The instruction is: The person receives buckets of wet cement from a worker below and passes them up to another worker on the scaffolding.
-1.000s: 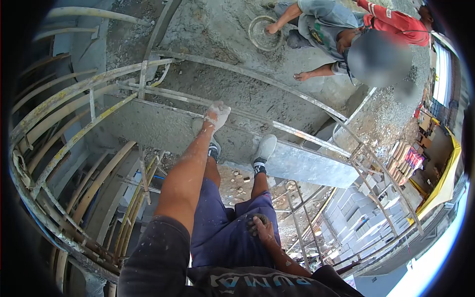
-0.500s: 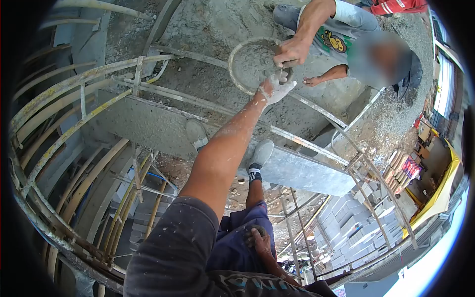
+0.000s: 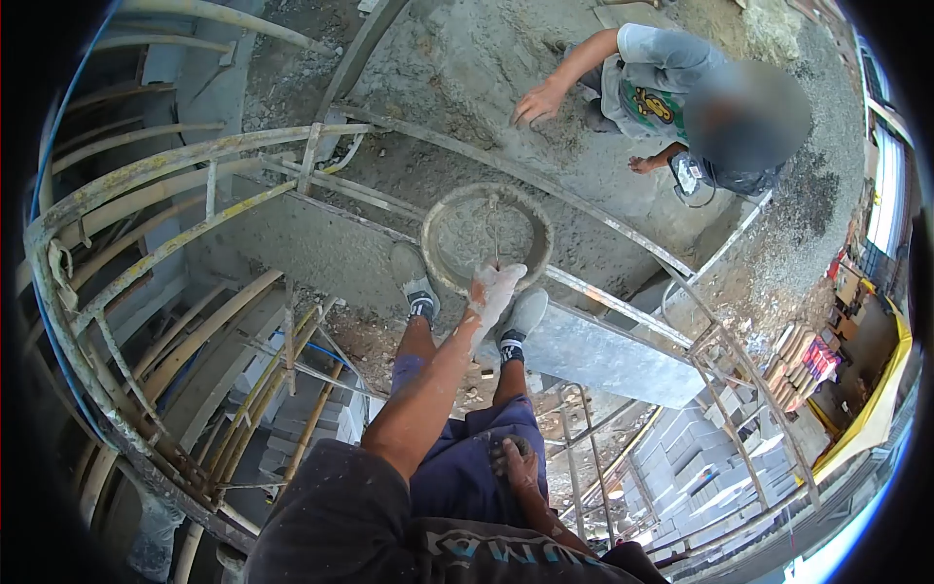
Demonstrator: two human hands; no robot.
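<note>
My left hand (image 3: 496, 290), coated in pale cement, is closed on the wire handle of a round mortar bucket (image 3: 434, 255). The bucket holds wet grey mortar and is above the plank by my feet. Against my right thigh rests my right hand (image 3: 522, 467), fingers curled around a small dark grey thing that I cannot make out. Beyond the bucket, a co-worker's hand (image 3: 538, 103) is held out, apart from the bucket.
I stand on a scaffold plank (image 3: 613, 355) smeared with mortar. Metal scaffold rails (image 3: 195, 146) curve along the left. A co-worker (image 3: 671, 88) is ahead on the wet concrete. Stacked grey blocks (image 3: 696, 462) and piled bags (image 3: 798, 365) lie at lower right.
The bucket has come toward me, from the co-worker's hand to mine alone. The co-worker's hand has let go and drawn back. My left arm has pulled in; my right hand stays at my thigh.
</note>
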